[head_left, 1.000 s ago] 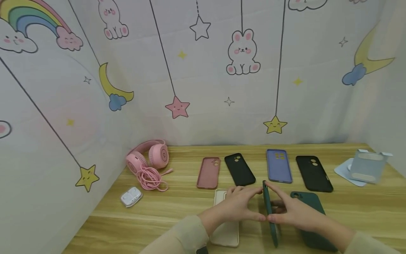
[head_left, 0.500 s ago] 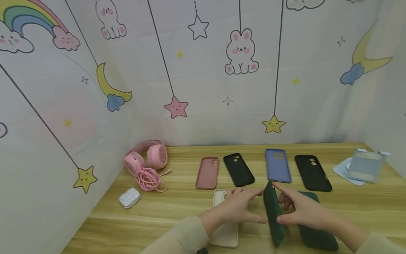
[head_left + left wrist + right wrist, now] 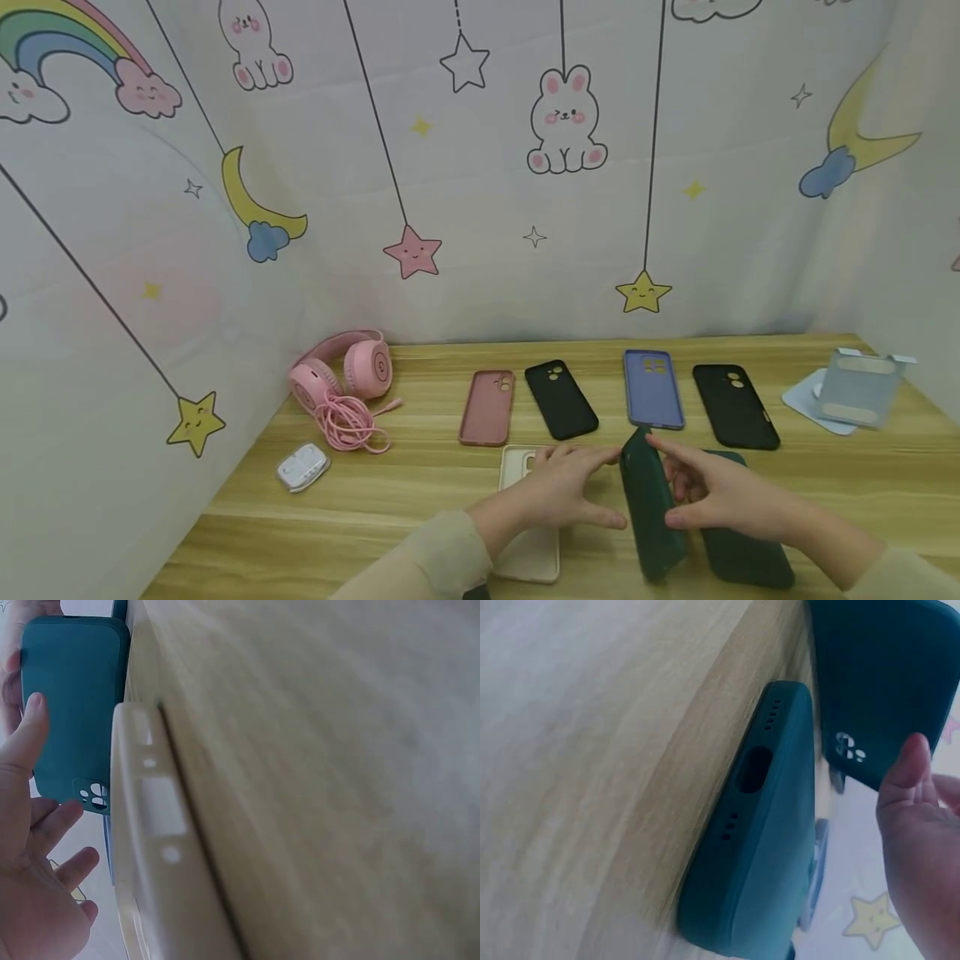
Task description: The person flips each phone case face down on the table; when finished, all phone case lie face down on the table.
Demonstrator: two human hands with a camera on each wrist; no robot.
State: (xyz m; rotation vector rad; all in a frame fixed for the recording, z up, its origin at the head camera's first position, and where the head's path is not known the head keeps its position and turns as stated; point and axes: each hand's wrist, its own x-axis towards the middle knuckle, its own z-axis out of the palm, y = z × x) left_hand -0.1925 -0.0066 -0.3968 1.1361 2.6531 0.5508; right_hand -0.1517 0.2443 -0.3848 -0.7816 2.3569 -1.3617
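A dark green phone case [image 3: 651, 510] stands tilted on its end between the hands; its camera cut-outs show in both wrist views. My right hand [image 3: 723, 497] holds it by the right side, index fingertip at the top corner and thumb at the long edge. My left hand [image 3: 558, 490] has its fingers spread, the index fingertip right at the case's upper left edge and the thumb apart from it. Under the left hand lies a cream phone case [image 3: 531, 557], partly hidden. Another green phone case [image 3: 746, 557] lies flat below the right hand, its charging-port end close in the right wrist view.
Along the back lie a pink phone case [image 3: 486, 408], a black one [image 3: 561, 400], a purple one [image 3: 654, 392] and another black case [image 3: 737, 408]. Pink headphones [image 3: 367, 367] and a small white case [image 3: 303, 467] lie left. A pale blue stand [image 3: 858, 387] is far right.
The standing green case has turned from edge-on to show more of its broad face. The right hand has shifted slightly right; the left hand has hardly moved, its thumb now apart from the case.
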